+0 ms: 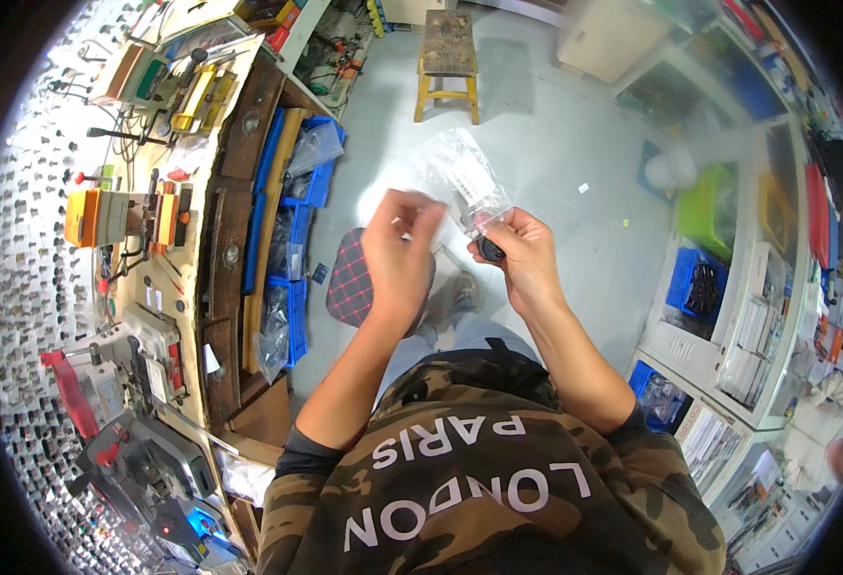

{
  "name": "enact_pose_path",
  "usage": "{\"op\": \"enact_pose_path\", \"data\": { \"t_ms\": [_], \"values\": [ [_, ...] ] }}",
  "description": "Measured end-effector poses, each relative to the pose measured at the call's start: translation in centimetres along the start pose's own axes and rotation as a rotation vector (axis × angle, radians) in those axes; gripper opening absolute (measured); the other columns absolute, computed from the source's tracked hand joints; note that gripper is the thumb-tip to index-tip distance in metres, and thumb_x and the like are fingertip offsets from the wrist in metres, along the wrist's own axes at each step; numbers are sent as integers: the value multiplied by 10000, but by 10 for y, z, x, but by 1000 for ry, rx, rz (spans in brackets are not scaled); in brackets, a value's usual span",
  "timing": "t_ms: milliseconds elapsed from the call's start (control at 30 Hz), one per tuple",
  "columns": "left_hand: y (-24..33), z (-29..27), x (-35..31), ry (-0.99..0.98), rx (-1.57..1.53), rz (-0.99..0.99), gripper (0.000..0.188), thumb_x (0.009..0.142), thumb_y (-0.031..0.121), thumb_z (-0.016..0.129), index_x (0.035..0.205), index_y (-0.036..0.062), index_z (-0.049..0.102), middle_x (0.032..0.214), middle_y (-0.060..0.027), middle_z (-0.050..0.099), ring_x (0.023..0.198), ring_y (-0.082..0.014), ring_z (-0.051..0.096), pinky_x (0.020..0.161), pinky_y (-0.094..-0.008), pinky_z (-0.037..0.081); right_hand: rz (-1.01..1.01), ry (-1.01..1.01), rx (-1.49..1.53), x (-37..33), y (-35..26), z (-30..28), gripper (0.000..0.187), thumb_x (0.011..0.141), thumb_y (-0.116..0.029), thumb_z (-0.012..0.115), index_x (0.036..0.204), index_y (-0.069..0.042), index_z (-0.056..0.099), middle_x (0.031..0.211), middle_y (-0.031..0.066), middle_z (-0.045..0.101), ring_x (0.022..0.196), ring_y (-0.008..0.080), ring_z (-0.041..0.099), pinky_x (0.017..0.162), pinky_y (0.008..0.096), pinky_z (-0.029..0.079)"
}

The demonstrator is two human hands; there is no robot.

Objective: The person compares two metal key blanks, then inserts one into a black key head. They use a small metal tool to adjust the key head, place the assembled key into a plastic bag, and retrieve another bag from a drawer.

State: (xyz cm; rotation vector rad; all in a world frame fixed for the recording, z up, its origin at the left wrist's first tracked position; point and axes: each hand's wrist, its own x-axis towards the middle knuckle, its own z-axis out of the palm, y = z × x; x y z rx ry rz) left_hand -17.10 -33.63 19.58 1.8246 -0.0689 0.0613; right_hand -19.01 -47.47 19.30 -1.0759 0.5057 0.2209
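My right hand [529, 257] is closed on the lower end of a clear plastic bag [462, 175], which carries a white printed label. A small black rounded object [489, 249] shows under the thumb of that hand; whether it sits inside the bag I cannot tell. Just left of the bag is my left hand [398, 254], raised, its fingers curled toward the thumb and slightly smeared. A tiny whitish bit shows between those fingers, too small to name. Both hands are in front of my body, above the floor.
At left stands a workbench [196, 182] with key-cutting machines [105, 218] and blue bins [292, 316] at its side. A padded stool seat [350, 283] is under my left arm. A wooden stool [447, 57] stands ahead. White cabinets [675, 335] line the right.
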Motion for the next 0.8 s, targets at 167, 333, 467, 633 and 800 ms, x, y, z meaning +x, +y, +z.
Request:
{"op": "enact_pose_path", "data": {
  "t_ms": [167, 333, 467, 633, 800],
  "values": [
    [-18, 4, 1, -200, -685, -555, 304, 798, 227, 620, 936, -39, 566, 840, -74, 580, 812, -128, 523, 734, -252, 399, 56, -62, -186, -1, 1, 7, 109, 794, -131, 599, 784, -26, 570, 731, 55, 601, 615, 121, 595, 527, 224, 483],
    [-31, 7, -6, -121, -716, -649, 201, 839, 180, 576, 885, -15, 568, 859, -66, 602, 777, -131, 557, 713, -282, 428, 185, -33, -346, 2, 5, 2, 220, 823, -231, 580, 908, -28, 580, 757, 11, 587, 667, 85, 568, 537, 209, 475],
    [-36, 1, -2, -22, -799, -720, 262, 819, 224, 610, 829, -34, 564, 807, -77, 574, 750, -140, 528, 731, -278, 428, 200, -168, -99, -6, 9, -9, 190, 825, -132, 584, 971, -14, 551, 775, 18, 588, 683, 95, 573, 610, 233, 515],
    [-33, 3, -7, -65, -807, -779, 283, 812, 229, 623, 849, -41, 549, 797, -80, 575, 755, -144, 540, 761, -280, 432, 29, -85, -35, -6, 22, -15, 125, 805, -32, 587, 918, -1, 543, 796, 85, 603, 722, 149, 611, 686, 278, 542],
    [-28, 9, -16, -110, -815, -792, 304, 804, 235, 635, 869, -47, 542, 808, -85, 579, 757, -148, 548, 784, -288, 432, -50, -66, 53, -3, 29, -11, 164, 793, -21, 603, 922, 40, 523, 802, 125, 615, 716, 184, 627, 667, 266, 536]
  ]
}}
